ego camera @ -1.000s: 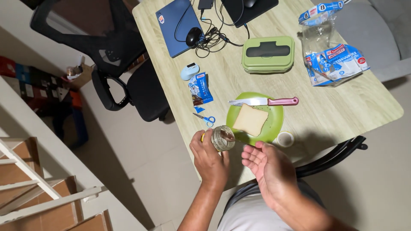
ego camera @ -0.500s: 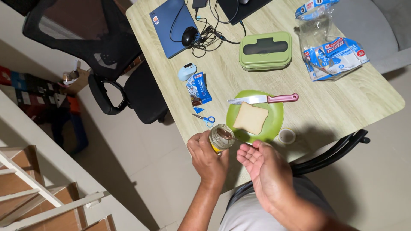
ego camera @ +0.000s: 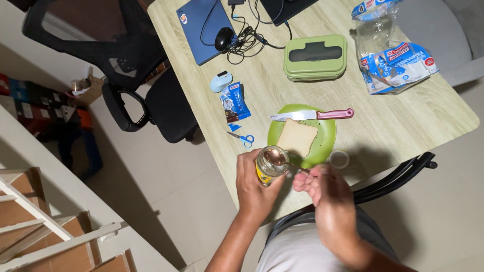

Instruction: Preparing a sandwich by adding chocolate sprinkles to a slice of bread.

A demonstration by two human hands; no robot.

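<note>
Head view, looking down on a pale wooden table [ego camera: 403, 126]. Left hand [ego camera: 254, 189] wraps closed around an open glass jar [ego camera: 269, 165] with a yellow label, held tilted just off the near table edge. A spoon [ego camera: 278, 157] lies across the jar's mouth, bowl coated in brown spread. Right hand [ego camera: 322, 194] is curled at the spoon's handle end; fingers pinched there, but I cannot tell for sure that they grip it.

Just beyond the jar: green plate [ego camera: 325, 138] with one slice of bread [ego camera: 296, 137] lying flat on it. A pink-handled knife [ego camera: 312, 115] rests across the plate's far rim. A small white lid [ego camera: 339, 158] sits at the plate's near right, touching or nearly so.

Left of the plate: small blue scissors [ego camera: 242, 137], a blue snack wrapper [ego camera: 235, 102], a light blue mouse [ego camera: 221, 81]. Farther off: green lunch box [ego camera: 315, 58], closed blue laptop [ego camera: 201, 27], black mouse [ego camera: 224, 39] among cables. Far right: bread bag [ego camera: 396, 65], open. Black office chair [ego camera: 141, 85] stands left of the table.
</note>
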